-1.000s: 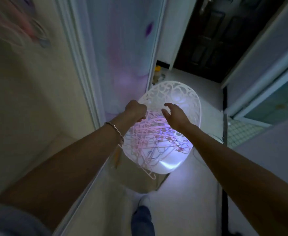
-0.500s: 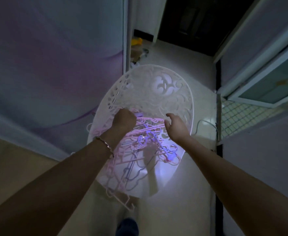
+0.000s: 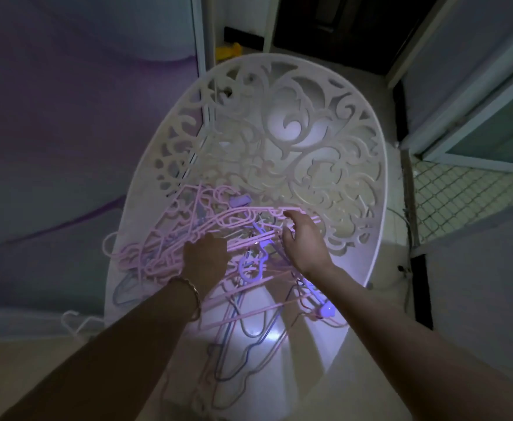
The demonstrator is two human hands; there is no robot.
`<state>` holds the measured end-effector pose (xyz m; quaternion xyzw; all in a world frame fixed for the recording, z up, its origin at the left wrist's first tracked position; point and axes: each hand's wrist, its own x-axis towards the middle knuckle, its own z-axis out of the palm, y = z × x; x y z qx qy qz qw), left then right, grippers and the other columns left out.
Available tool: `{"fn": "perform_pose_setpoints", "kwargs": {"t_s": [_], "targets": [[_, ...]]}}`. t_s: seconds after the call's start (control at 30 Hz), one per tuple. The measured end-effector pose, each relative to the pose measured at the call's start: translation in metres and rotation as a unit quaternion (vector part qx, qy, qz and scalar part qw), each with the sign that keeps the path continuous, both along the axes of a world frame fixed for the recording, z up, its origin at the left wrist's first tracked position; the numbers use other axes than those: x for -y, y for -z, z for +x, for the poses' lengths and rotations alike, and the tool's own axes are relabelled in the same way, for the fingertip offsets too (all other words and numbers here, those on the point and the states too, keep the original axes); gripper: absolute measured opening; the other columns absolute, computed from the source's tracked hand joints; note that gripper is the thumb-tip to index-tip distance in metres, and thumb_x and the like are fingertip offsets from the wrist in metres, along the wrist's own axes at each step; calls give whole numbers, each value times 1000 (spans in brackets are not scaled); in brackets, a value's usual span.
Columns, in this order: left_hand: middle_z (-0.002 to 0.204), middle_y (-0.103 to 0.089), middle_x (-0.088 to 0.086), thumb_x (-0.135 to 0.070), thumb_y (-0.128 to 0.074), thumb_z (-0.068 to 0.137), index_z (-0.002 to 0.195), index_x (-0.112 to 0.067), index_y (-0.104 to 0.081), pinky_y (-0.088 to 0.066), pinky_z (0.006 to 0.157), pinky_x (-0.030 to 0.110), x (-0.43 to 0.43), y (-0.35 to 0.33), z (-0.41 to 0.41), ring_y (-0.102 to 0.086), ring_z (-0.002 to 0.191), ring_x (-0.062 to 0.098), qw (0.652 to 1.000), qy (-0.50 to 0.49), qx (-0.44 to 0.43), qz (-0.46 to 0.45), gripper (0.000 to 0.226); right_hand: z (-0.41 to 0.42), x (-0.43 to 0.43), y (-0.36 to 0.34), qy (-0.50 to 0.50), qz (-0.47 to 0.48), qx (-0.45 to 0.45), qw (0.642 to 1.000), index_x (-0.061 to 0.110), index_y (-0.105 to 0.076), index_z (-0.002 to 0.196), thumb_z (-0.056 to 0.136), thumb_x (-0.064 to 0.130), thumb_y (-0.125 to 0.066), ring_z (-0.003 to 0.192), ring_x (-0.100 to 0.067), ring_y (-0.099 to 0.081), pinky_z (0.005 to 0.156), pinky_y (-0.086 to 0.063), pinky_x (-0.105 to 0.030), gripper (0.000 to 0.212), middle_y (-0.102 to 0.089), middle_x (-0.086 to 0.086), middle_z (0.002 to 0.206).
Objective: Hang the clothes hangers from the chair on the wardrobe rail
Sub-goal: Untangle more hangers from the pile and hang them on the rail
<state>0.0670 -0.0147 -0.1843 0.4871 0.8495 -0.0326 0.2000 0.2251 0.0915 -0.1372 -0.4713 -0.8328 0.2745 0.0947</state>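
both hands have come down onto the hangers [image 3: 170, 238] heaped on the seat of the chair [image 3: 325, 165]; the left hand [image 3: 205, 256] has sunk in, fingers curled round pink bars, while the right hand [image 3: 305, 243] rests loosely spread fingertips on the top one; so the pick-up looks to be starting, nothing lifted, no rail in view; thin pink and lilac plastic frames lie tangled, hooks interlocked; the white chair back is pierced scrollwork, the seat glossy.

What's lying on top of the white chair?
A tangled pile of pink and purple hangers lies on the seat of the chair. The left hand grips some; the right hand rests open on them. The seat beneath is mostly covered.
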Motion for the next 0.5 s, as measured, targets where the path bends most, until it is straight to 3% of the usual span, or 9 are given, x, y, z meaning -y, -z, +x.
{"fn": "perform_pose_setpoints", "kwargs": {"t_s": [0.13,0.33,0.4,0.47,0.5], "targets": [[120,-52,9,-17,-46,95,109,-17,-61,-47,85,37,1,9,-2,-57,109,29,999,1,-6,45,21,2,4,9,4,11,-14,1000,6,-56,127,91,8,-47,111,-31,-55,95,-42,-34,37,-57,-16,124],[101,-67,8,-25,-53,92,95,-11,-69,-48,76,34,3,-3,-10,-65,97,30,992,-6,27,124,21,-7,14,4,17,12,-21,1000,7,-55,127,90,7,-45,114,-31,-53,96,-42,-36,39,-56,-14,126],[83,-70,9,-25,-64,86,78,-11,-71,-46,63,28,2,-16,-9,-68,79,30,993,-1,26,114,18,-9,21,2,13,10,-15,1000,6,-55,128,90,7,-46,118,-31,-49,99,-38,-35,38,-55,-15,127],[56,-65,8,-25,-82,68,54,-13,-67,-35,48,19,6,-31,-5,-65,52,26,995,-10,6,98,24,-10,28,0,6,8,-6,1000,6,-53,129,90,7,-47,120,-31,-47,99,-37,-35,40,-54,-15,128],[50,-62,7,-25,-85,63,49,-13,-64,-28,47,17,5,-37,-4,-63,47,24,994,-3,-12,108,28,-11,31,1,3,5,0,1000,7,-53,129,89,6,-47,120,-31,-47,98,-37,-35,40,-53,-15,128]]}}
